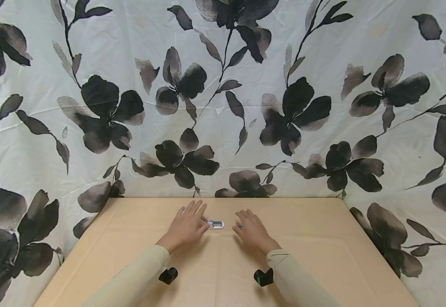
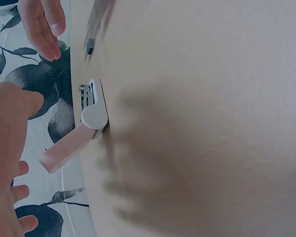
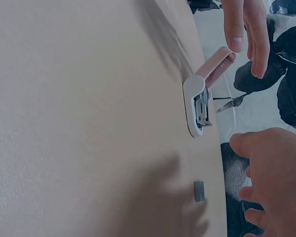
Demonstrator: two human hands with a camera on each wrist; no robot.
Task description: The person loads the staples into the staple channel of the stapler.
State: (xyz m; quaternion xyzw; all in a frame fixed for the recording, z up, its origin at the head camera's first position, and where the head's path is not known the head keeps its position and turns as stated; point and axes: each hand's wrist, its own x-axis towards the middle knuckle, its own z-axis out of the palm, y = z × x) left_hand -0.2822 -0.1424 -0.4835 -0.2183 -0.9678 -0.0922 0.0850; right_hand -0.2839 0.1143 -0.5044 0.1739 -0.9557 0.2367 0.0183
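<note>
A small stapler (image 1: 217,224) with a white base lies on the table, its pink handle (image 3: 216,65) swung open and the metal inside showing. Just to its left hovers my left hand (image 1: 186,225), fingers spread; its thumb tip appears close by the handle's end in the right wrist view. On the other side, my right hand (image 1: 252,231) is held over a little grey block of staples (image 3: 199,191), fingers loosely bent and holding nothing. The block (image 2: 90,47) lies apart from the stapler, partly hidden by the right hand in the head view.
The light wooden-toned table (image 1: 215,277) ends at a straight far edge just beyond the hands. Behind it hangs a white cloth (image 1: 226,128) printed with dark flowers. Black wrist cameras (image 1: 168,276) sit under both forearms.
</note>
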